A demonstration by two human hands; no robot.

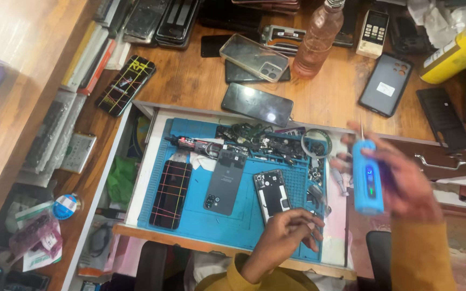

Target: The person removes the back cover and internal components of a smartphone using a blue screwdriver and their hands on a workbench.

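head view | R hand (405, 183) grips 1 blue electric screwdriver (367, 180), tip up, right of mat | L hand (287, 229) fingers curled, touching 1 opened phone (272, 194) | 1 grey back cover (225, 180), 1 black screen (171, 194) | blue mat (190, 221) in open drawer, wood desk (190, 81)

The electric screwdriver (367, 180) is light blue with a small green light. The work mat (190, 215) is blue, the phone back cover (225, 181) grey, the counter (200, 81) brown wood, and the bottle (316, 40) pinkish.
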